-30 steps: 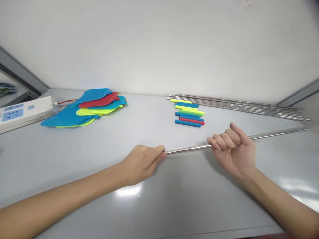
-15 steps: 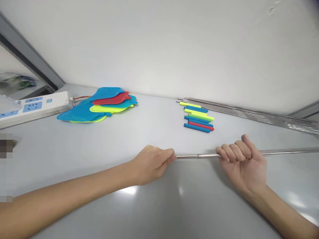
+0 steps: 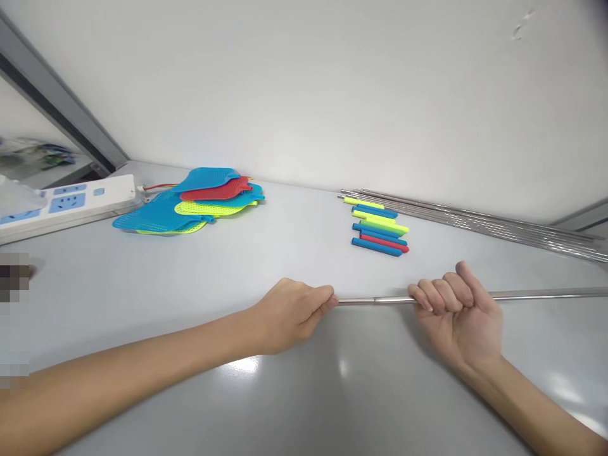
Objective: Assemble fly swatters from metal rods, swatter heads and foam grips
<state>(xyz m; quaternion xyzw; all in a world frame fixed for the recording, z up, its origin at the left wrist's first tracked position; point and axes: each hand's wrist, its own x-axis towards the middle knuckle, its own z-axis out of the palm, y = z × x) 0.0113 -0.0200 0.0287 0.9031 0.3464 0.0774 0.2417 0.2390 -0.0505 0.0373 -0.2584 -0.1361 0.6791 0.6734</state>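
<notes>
A stepped metal rod spans the tabletop, roughly in line with the back edge but well forward of it, its far end leaving view on the right; whether any of it rests on the surface, I cannot tell. It looks stiff, straight and probably light for its length, with a polished skin likely to slip under a loose hold; taking it on both sides of the visible seam seems soundest, since a thin wall could dent or bend. The left hand is clenched round the thinner section, thumb forward, hiding that end. The right hand, palm up, has its fingers curled snugly over the thicker section, the thumb lifted clear. Nearer the back edge lie the plastic sleeves and thin metal rods; toward the back left corner, fly-swatter heads sit beside a power strip.
</notes>
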